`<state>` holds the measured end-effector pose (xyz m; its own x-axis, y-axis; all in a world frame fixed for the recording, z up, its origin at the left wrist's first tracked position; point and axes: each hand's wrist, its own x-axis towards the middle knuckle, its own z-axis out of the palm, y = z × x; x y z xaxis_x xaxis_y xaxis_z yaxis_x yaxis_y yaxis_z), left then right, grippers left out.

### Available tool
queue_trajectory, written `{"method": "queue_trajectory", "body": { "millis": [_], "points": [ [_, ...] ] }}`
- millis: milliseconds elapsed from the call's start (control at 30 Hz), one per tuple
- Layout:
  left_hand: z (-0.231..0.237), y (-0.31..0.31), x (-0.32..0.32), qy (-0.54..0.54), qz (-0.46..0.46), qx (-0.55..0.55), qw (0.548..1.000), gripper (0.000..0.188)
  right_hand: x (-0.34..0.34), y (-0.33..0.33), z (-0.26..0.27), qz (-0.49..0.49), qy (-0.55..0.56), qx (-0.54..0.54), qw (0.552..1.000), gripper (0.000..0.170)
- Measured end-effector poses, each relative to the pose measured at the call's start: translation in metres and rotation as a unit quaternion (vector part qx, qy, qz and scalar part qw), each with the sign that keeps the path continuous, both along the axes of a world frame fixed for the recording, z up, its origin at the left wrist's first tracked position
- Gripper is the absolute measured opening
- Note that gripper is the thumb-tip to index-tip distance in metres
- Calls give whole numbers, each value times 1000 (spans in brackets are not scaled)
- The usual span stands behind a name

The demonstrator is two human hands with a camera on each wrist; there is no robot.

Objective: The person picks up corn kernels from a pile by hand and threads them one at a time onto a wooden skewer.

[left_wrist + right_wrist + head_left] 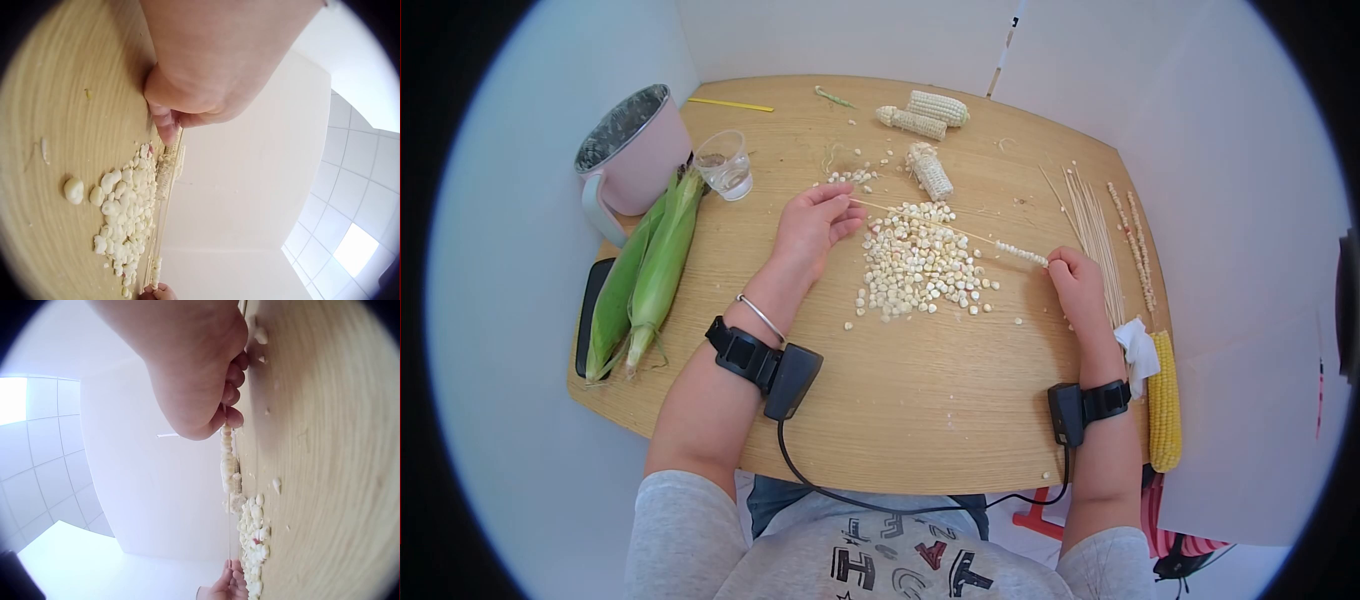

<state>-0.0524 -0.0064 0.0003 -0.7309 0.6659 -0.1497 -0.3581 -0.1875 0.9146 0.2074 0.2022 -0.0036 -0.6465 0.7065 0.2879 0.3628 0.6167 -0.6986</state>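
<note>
A thin wooden skewer (pixel 972 233) stretches between both hands above a pile of loose white corn kernels (pixel 915 268). My left hand (pixel 808 230) pinches its bare left end between thumb and finger, the other fingers loosely bent. At the opposite end my right hand (pixel 1078 287) grips the skewer with curled fingers. A short row of threaded kernels (pixel 1022 254) sits on the stick right beside the right fingers; the right wrist view shows this row (pixel 227 459) just past the fingertips. How far the skewer runs inside the right fist is hidden.
Partly stripped white cobs (pixel 930 172) lie behind the pile. On the left are a pink mug (pixel 650 150), a clear cup (pixel 727 170) and green-husked corn (pixel 662 270). Rightward lie bare skewers (pixel 1095 235), kernel-threaded sticks (pixel 1135 240), a tissue (pixel 1138 350) and a yellow cob (pixel 1164 405).
</note>
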Motion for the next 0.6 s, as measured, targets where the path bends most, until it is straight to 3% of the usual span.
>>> {"method": "queue_trajectory", "body": {
  "millis": [600],
  "points": [
    [-1, 0, -1, -23, 3, 5, 1000, 25, 1, 2, -2, 1, -1, -4, 1000, 17]
  ]
}}
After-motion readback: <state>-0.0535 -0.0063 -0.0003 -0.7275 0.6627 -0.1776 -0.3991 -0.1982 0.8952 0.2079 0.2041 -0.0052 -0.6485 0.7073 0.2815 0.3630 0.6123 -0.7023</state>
